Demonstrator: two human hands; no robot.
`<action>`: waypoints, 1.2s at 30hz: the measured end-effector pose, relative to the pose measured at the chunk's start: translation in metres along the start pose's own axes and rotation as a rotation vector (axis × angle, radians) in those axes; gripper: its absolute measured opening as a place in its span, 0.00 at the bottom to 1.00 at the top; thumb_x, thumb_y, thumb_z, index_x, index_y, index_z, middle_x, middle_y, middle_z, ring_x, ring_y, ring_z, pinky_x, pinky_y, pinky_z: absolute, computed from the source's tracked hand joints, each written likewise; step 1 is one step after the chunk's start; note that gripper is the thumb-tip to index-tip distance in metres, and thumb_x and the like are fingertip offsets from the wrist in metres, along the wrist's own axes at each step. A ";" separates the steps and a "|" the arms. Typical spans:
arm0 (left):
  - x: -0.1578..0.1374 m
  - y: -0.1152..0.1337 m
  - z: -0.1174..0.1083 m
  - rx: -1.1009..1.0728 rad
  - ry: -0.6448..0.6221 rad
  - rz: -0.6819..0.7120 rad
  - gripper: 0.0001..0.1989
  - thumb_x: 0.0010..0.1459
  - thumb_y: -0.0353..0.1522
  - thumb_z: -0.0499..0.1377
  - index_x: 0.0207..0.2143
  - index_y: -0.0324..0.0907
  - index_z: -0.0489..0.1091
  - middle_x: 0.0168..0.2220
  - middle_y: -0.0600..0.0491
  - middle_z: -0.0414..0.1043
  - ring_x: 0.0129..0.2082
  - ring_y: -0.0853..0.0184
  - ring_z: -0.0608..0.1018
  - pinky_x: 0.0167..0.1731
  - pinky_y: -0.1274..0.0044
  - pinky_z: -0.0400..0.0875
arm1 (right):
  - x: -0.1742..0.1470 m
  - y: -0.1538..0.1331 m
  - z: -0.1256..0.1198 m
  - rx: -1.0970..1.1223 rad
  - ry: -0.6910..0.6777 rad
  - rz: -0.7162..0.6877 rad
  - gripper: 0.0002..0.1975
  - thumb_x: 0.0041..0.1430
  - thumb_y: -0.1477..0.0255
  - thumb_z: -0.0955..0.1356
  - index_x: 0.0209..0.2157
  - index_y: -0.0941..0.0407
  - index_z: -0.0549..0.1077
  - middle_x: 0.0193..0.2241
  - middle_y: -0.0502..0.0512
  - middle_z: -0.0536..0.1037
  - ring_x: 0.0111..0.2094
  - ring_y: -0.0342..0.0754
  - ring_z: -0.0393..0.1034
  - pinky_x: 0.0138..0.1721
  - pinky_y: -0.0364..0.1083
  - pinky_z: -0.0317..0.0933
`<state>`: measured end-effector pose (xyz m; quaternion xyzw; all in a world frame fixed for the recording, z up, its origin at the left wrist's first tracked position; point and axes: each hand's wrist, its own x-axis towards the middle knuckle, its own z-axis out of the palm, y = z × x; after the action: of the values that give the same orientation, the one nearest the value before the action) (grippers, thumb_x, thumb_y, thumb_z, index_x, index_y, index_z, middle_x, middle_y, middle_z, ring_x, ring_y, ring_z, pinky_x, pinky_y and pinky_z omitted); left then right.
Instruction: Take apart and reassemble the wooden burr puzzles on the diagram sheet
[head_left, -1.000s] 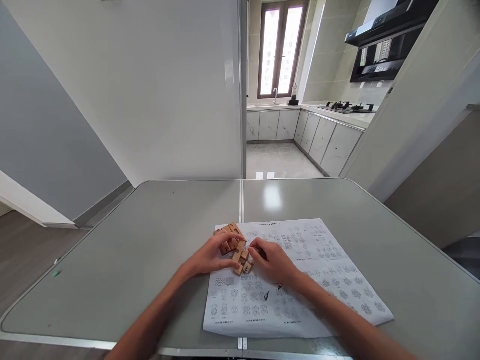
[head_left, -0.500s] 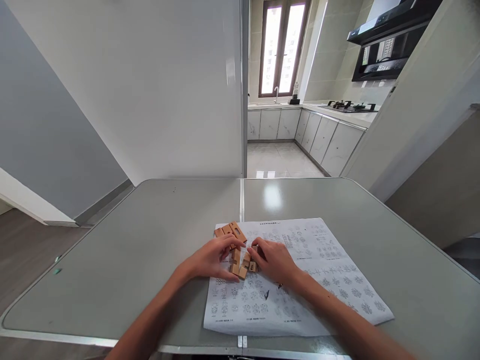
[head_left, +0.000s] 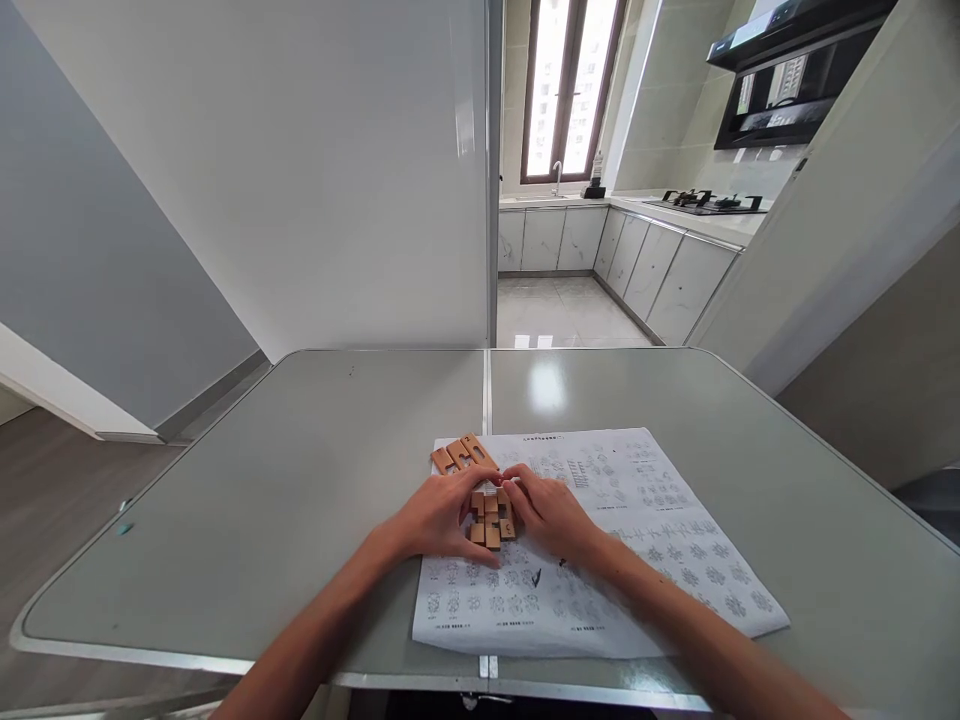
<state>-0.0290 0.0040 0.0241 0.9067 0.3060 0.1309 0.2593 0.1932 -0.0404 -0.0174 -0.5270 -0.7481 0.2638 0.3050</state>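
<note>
Several notched wooden puzzle pieces [head_left: 492, 522] lie side by side in a compact group on a printed paper sheet [head_left: 600, 610]. From the left, my left hand [head_left: 442, 515] curves round this group, its thumb along the near end and its fingers at the far end. My right hand [head_left: 551, 512] presses in from the right, with bent fingers against the far right side of the pieces. Both sets of fingertips nearly meet behind the group. Just beyond my left hand, more notched wooden pieces [head_left: 463, 452] rest in a row, one marked with a 2.
The sheet carries rows of small printed diagrams and lies across the seam of the grey folding table [head_left: 225, 520]. Small green bits [head_left: 124, 528] are near the table's left edge. Behind it are a white wall panel [head_left: 375, 180] and a kitchen with a stove [head_left: 705, 202].
The loosely angled pieces between my hands now sit straighter and closer together. My left hand has moved slightly right, and the fingertips of both hands have come together. The view has tilted slightly.
</note>
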 end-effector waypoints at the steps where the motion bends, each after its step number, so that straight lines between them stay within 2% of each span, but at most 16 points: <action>1: 0.000 0.001 0.001 0.013 0.000 -0.013 0.42 0.42 0.50 0.74 0.57 0.47 0.67 0.31 0.57 0.75 0.25 0.64 0.75 0.31 0.74 0.66 | 0.000 0.000 0.000 0.048 -0.013 0.006 0.15 0.75 0.63 0.54 0.47 0.53 0.67 0.26 0.48 0.79 0.25 0.48 0.73 0.31 0.45 0.57; 3: 0.000 0.002 0.003 0.034 0.009 -0.035 0.40 0.40 0.51 0.74 0.54 0.47 0.68 0.28 0.58 0.74 0.24 0.64 0.75 0.30 0.74 0.66 | -0.001 0.000 -0.001 0.134 -0.035 0.014 0.14 0.74 0.64 0.54 0.51 0.53 0.64 0.24 0.46 0.78 0.25 0.48 0.73 0.32 0.45 0.59; 6: 0.000 0.002 0.006 0.027 0.049 -0.041 0.36 0.40 0.49 0.74 0.51 0.48 0.69 0.29 0.58 0.74 0.24 0.65 0.76 0.29 0.75 0.66 | -0.001 0.002 0.000 0.193 -0.054 0.000 0.13 0.74 0.65 0.55 0.53 0.53 0.61 0.22 0.44 0.76 0.25 0.48 0.72 0.33 0.46 0.61; 11: 0.000 0.003 0.010 0.002 0.087 -0.038 0.32 0.43 0.46 0.73 0.48 0.47 0.68 0.28 0.59 0.74 0.23 0.67 0.74 0.29 0.75 0.66 | -0.003 0.003 0.001 0.198 -0.059 -0.009 0.13 0.73 0.64 0.55 0.54 0.53 0.60 0.22 0.43 0.75 0.23 0.47 0.71 0.31 0.45 0.61; 14: 0.000 0.002 0.006 -0.045 0.100 -0.059 0.32 0.43 0.47 0.73 0.47 0.47 0.67 0.27 0.59 0.72 0.23 0.68 0.73 0.28 0.75 0.67 | -0.003 0.002 0.000 0.217 -0.016 0.015 0.14 0.73 0.63 0.55 0.54 0.52 0.61 0.22 0.44 0.76 0.23 0.47 0.70 0.30 0.45 0.61; 19: -0.003 -0.011 -0.018 -0.107 0.311 -0.238 0.32 0.47 0.48 0.71 0.50 0.47 0.65 0.31 0.58 0.72 0.25 0.69 0.72 0.27 0.78 0.67 | -0.002 0.000 -0.004 0.201 0.065 0.030 0.14 0.73 0.63 0.56 0.54 0.52 0.61 0.22 0.44 0.75 0.22 0.47 0.68 0.30 0.46 0.61; 22: -0.007 -0.030 -0.036 0.003 0.405 -0.383 0.31 0.48 0.49 0.70 0.49 0.47 0.65 0.25 0.61 0.68 0.24 0.68 0.70 0.26 0.78 0.63 | -0.002 0.000 -0.003 0.163 0.051 0.011 0.14 0.73 0.63 0.55 0.53 0.52 0.62 0.22 0.44 0.74 0.23 0.48 0.69 0.30 0.46 0.61; 25: -0.014 -0.052 -0.050 0.057 0.396 -0.443 0.31 0.47 0.48 0.70 0.50 0.47 0.65 0.25 0.62 0.67 0.23 0.68 0.70 0.26 0.78 0.62 | -0.002 0.002 -0.001 0.097 0.034 -0.020 0.15 0.73 0.64 0.55 0.54 0.53 0.62 0.21 0.44 0.72 0.22 0.48 0.68 0.31 0.46 0.60; 28: -0.022 -0.068 -0.057 0.008 0.288 -0.436 0.31 0.46 0.49 0.69 0.49 0.46 0.66 0.24 0.62 0.67 0.23 0.69 0.70 0.25 0.79 0.61 | -0.003 0.004 0.001 0.059 0.021 -0.031 0.15 0.73 0.64 0.56 0.55 0.54 0.62 0.22 0.43 0.72 0.22 0.48 0.68 0.32 0.46 0.60; 36: -0.026 -0.073 -0.058 0.048 0.218 -0.410 0.30 0.46 0.50 0.69 0.47 0.46 0.69 0.23 0.62 0.66 0.24 0.68 0.69 0.25 0.79 0.60 | -0.002 0.006 0.002 0.039 0.020 -0.047 0.14 0.73 0.65 0.56 0.54 0.53 0.63 0.21 0.43 0.72 0.22 0.47 0.68 0.30 0.45 0.58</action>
<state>-0.1074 0.0602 0.0296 0.8120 0.5129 0.1654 0.2242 0.1958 -0.0406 -0.0237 -0.5056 -0.7520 0.2660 0.3287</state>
